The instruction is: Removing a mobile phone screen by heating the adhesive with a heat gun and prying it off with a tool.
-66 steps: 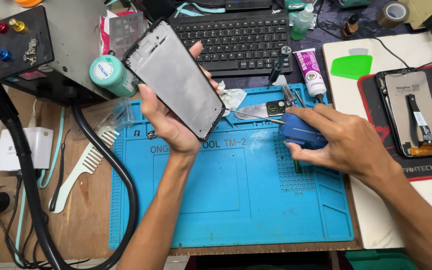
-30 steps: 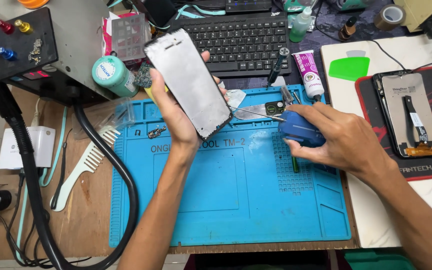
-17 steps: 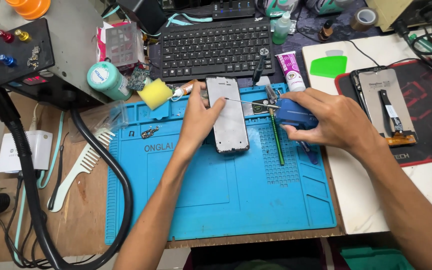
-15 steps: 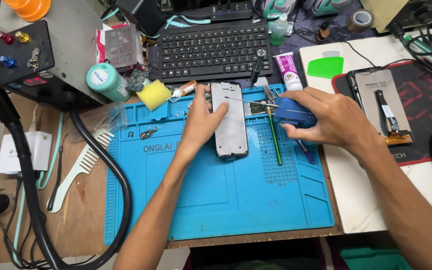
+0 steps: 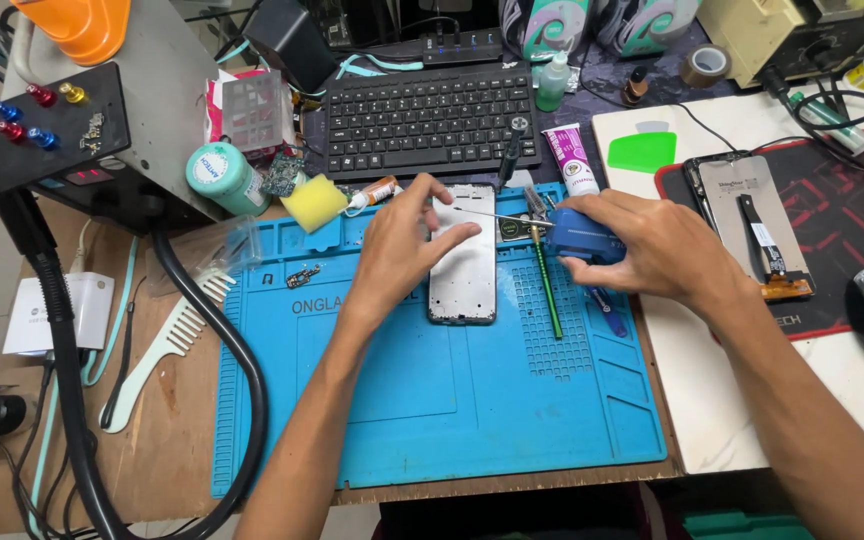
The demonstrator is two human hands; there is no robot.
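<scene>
Left hand (image 5: pixel 402 245): grip loose and partly spread, clasping nothing. Its fingertips (image 5: pixel 462 232) press down on the upper part of the phone frame (image 5: pixel 463 270), which lies flat and lengthwise on the blue work mat (image 5: pixel 432 400), directly beneath and just right of this grip.

Right hand (image 5: pixel 652 250): grip closed around the blue tool (image 5: pixel 577 238). The tool's thin metal needle (image 5: pixel 497 215) runs leftward from this grip and ends over the top of the phone frame, close by the left fingertips; contact with the frame cannot be told.

Just below the right grip, a green stick (image 5: pixel 546 285) lies on the mat beside the frame. Beyond both grips, a black keyboard (image 5: pixel 422 120) sits on the tabletop.
</scene>
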